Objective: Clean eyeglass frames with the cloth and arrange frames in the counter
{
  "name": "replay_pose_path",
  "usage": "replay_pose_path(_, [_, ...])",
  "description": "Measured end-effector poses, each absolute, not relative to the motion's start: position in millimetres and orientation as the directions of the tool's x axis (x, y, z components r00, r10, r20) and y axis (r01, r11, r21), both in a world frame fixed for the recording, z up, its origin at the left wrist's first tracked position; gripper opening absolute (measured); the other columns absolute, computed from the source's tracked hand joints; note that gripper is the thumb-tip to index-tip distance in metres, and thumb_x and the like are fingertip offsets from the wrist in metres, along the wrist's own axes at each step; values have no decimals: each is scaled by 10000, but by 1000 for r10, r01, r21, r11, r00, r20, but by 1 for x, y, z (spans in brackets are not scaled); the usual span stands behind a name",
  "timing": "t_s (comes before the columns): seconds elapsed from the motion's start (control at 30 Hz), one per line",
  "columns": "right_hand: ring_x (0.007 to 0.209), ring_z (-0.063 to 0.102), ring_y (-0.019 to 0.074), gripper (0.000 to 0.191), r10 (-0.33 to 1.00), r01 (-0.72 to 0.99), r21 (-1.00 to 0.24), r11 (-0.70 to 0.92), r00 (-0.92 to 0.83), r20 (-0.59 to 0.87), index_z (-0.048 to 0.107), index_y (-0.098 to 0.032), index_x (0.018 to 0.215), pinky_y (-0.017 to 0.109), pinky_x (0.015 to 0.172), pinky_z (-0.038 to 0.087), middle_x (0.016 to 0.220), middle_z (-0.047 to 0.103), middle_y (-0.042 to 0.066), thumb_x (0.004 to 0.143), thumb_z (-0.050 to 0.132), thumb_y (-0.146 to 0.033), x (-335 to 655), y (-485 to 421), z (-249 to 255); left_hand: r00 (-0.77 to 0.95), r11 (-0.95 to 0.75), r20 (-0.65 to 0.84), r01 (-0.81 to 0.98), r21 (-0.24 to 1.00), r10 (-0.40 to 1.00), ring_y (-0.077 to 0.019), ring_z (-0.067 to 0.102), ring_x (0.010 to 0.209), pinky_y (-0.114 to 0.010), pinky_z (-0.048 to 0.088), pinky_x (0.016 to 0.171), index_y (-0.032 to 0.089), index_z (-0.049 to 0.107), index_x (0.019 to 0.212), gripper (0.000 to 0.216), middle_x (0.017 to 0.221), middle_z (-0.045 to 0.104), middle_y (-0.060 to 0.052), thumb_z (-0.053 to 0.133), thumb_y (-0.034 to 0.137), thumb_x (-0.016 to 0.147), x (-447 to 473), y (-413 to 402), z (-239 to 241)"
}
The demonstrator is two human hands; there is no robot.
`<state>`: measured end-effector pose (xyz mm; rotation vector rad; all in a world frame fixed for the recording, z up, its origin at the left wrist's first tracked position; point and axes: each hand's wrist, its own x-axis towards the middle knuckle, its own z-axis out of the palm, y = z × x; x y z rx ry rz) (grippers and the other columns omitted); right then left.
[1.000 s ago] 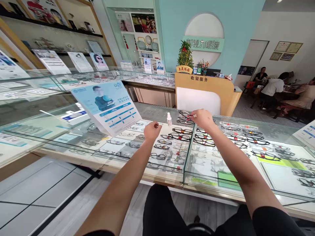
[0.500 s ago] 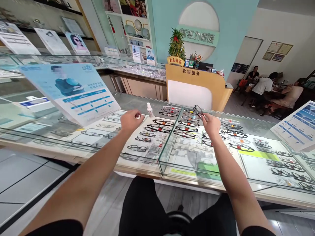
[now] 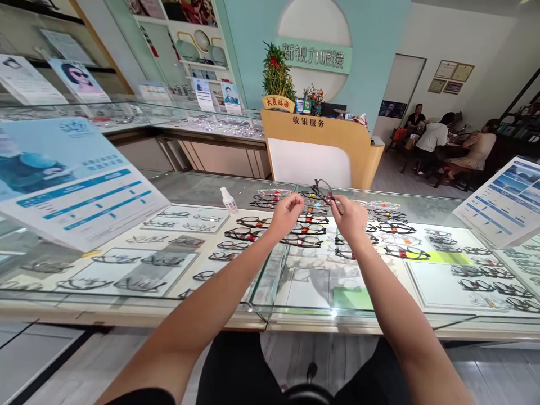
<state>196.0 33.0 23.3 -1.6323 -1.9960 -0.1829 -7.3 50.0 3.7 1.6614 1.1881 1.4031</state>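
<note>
My right hand [image 3: 351, 218] is closed on a pair of dark-framed glasses [image 3: 323, 190], holding them above the glass display counter [image 3: 236, 292]. My left hand [image 3: 287, 214] hovers just left of the glasses with its fingers curled in a loose pinch; whether anything is in them I cannot tell. Under the glass lie rows of spectacle frames [image 3: 253, 230]. A small white spray bottle [image 3: 229, 201] stands on the counter top, to the left of my left hand.
A slanted blue-and-white advertising board [image 3: 71, 180] stands on the counter at left, another board [image 3: 502, 202] at right. Behind the counter is a wooden cashier desk [image 3: 320, 146] with a small potted tree [image 3: 277, 84]. Several people sit at a table [image 3: 447, 146] at the far right.
My left hand has moved right, from beside the spray bottle to close by the glasses. My right hand has lifted the glasses off the counter top. My view has shifted right.
</note>
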Motion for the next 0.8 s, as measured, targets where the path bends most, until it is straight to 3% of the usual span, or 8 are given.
replay_pose_path(0.13, [1050,805,232,411,818,910,-181,372,-230,527,806,-258,1346,286,841,479,1213,874,96,1157,468,-395,188,24,21,300,12,11,-73,997,954,-115,329,512,-241,290,502,241,400,731,236,608,365,42,554,262,908,-13,41,-3])
replay_pose_path(0.3, [979,787,221,382,750,846,-157,509,-346,564,840,-265,1280,301,815,478,1119,886,84,1150,500,-379,184,17,18,472,346,-238,-155,925,849,-88,261,485,-200,202,427,205,544,774,303,603,389,43,688,415,938,-18,40,5])
replay_pose_path(0.63, [705,674,175,375,549,764,-27,645,-438,712,874,-244,1201,311,679,387,764,810,46,1159,523,-370,187,21,6,538,390,-220,-225,893,814,-82,417,537,-184,282,442,170,595,755,411,655,511,17,885,452,831,-26,39,5])
replay_pose_path(0.8, [686,649,165,349,522,755,-20,655,-434,734,865,-257,1213,317,663,367,758,794,37,1152,527,-321,185,23,3,530,298,-149,-209,931,835,-65,394,536,-187,299,481,180,558,723,469,647,504,32,949,440,743,-28,38,7])
